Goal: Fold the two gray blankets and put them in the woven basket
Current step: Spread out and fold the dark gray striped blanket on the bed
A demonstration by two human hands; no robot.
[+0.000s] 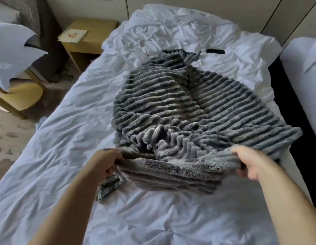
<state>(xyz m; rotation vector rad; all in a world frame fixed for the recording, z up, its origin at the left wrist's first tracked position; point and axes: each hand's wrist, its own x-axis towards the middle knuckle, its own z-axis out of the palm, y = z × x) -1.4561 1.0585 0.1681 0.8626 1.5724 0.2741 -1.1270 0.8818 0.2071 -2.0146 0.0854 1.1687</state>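
Bedroom, one bed [65, 156] under rumpled white sheets, filling most of the frame. Left hand [105, 162], lower centre: closed on the near left corner of the gray blanket [197, 106], fabric bunched in the fist. Right hand [250, 162], lower right: closed on the near right stretch of the same edge, thumb on top. Near edge: lifted clear of the sheet and pulled fairly taut between the two hands; a loose tail hangs below the left grip. Blanket body: ribbed plush, spread up the middle of the frame, puckered just beyond the held edge, far end narrowing toward a dark strap-like item [215, 51] at upper centre. Second blanket: cannot be told apart, if present. Woven basket: not in view. Periphery: wooden nightstand [91, 35] with a card on it, upper left; pillow [14, 50], far left. Handling note, by judgement: keep both corners level and tension even, shake the puckered middle flat first, then carry the edge straight to the far end so the ribs align and corners meet.
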